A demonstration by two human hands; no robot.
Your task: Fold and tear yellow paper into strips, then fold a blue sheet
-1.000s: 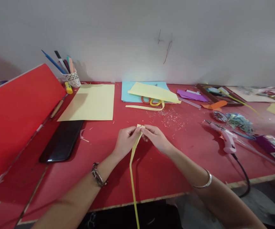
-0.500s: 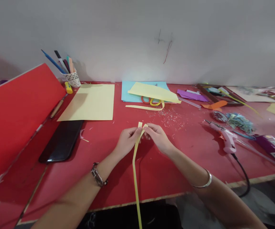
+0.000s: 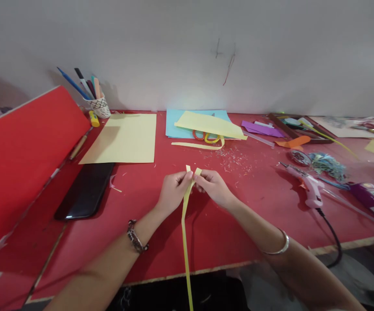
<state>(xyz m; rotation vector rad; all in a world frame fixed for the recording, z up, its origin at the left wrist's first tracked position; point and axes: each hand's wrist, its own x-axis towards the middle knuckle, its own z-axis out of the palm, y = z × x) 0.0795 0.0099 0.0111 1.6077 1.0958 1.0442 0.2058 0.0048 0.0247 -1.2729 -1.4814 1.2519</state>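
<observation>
A long, narrow yellow paper strip hangs from my fingers down past the front edge of the red table. My left hand pinches it near its top, where one short end stands up. My right hand is closed on the other short end, just to the right, so the two ends form a small V. The fingertips under the paper are partly hidden. Beyond my hands, another yellow strip lies curled beside scissors that are partly covered by yellow paper.
A black phone, a yellow sheet and a pen cup are on the left, beside a leaning red board. A pink glue gun, yarn and a brown tray are on the right. Paper shreds lie scattered ahead.
The strip's two short ends have spread slightly further apart, the left one shifting left. Both hands keep their pinch in nearly the same place.
</observation>
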